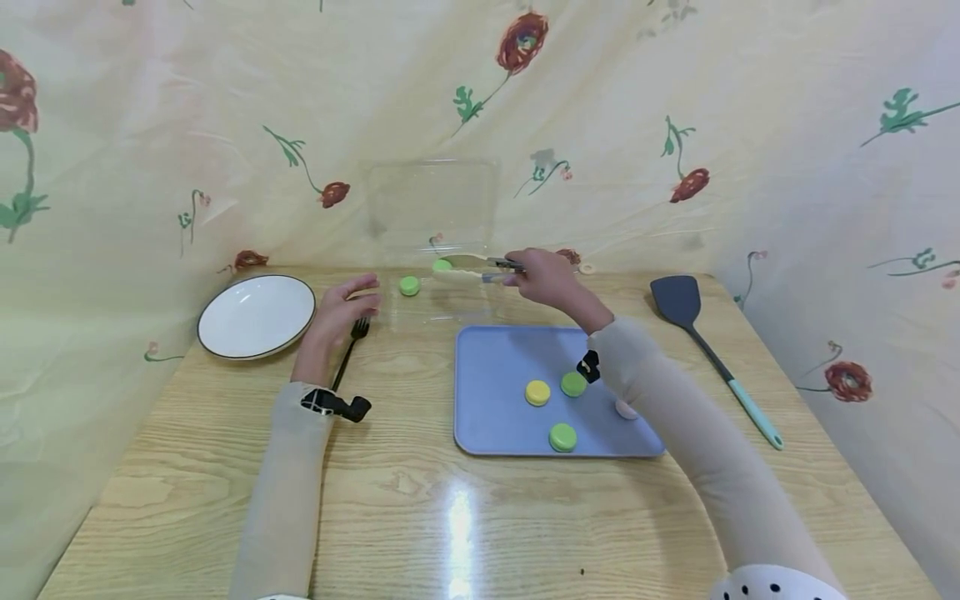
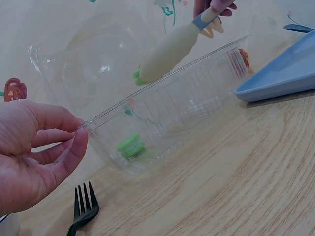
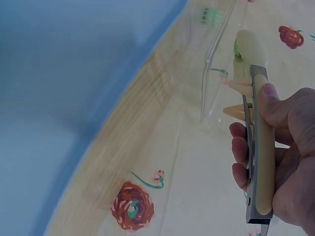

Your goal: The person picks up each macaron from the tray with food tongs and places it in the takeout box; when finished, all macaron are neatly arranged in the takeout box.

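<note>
In the left wrist view, my left hand (image 2: 39, 155) pinches the near corner of a clear plastic box (image 2: 184, 115) between thumb and fingers. Its lid (image 1: 431, 200) stands raised against the wall covering. Inside the box, a green macaron (image 2: 131, 146) lies toward the left end. My right hand (image 1: 551, 282) grips cream-coloured tongs (image 3: 264, 152) by the handles. Between the tips of the tongs is a second green macaron (image 1: 442, 265), partly hidden by them and held over the box.
A blue tray (image 1: 487, 367) carries a yellow macaron (image 1: 537, 392), two green ones and a pale one (image 1: 626, 409) partly behind the right sleeve. On the left are a white plate (image 1: 257, 317) and a black fork (image 2: 86, 211). A spatula (image 1: 677, 300) lies at right.
</note>
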`<state>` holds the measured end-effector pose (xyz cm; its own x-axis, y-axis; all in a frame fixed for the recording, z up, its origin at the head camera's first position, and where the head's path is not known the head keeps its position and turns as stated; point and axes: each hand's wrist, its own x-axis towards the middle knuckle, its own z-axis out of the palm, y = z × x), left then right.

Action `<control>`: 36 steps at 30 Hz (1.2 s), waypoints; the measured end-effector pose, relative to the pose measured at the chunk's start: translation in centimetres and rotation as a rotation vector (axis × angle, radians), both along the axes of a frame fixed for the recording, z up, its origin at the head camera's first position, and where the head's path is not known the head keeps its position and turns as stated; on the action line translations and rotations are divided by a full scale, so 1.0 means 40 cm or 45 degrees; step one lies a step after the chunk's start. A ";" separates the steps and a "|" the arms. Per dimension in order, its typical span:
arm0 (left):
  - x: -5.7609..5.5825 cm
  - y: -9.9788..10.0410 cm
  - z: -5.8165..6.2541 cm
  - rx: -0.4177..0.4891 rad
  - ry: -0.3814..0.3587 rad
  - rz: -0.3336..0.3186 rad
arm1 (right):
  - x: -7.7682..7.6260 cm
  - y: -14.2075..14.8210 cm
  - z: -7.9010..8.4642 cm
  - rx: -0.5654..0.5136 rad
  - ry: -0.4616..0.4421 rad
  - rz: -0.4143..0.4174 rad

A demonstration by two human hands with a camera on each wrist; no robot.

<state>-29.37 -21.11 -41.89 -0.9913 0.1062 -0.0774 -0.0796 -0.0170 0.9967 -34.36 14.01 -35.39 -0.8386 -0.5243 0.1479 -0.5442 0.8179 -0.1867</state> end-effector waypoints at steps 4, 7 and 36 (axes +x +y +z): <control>-0.001 -0.001 -0.002 0.013 0.004 -0.005 | -0.010 -0.022 -0.015 0.024 0.008 -0.017; -0.004 -0.002 -0.004 0.020 0.002 -0.006 | -0.018 -0.038 -0.027 0.030 0.007 -0.047; -0.041 -0.005 -0.055 0.001 0.021 0.036 | -0.042 -0.091 -0.047 -0.073 -0.139 -0.127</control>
<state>-31.01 -21.31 -44.09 -0.9951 0.0782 -0.0612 -0.0630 -0.0201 0.9978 -36.04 10.36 -37.29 -0.8988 -0.4309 0.0798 -0.4347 0.8533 -0.2881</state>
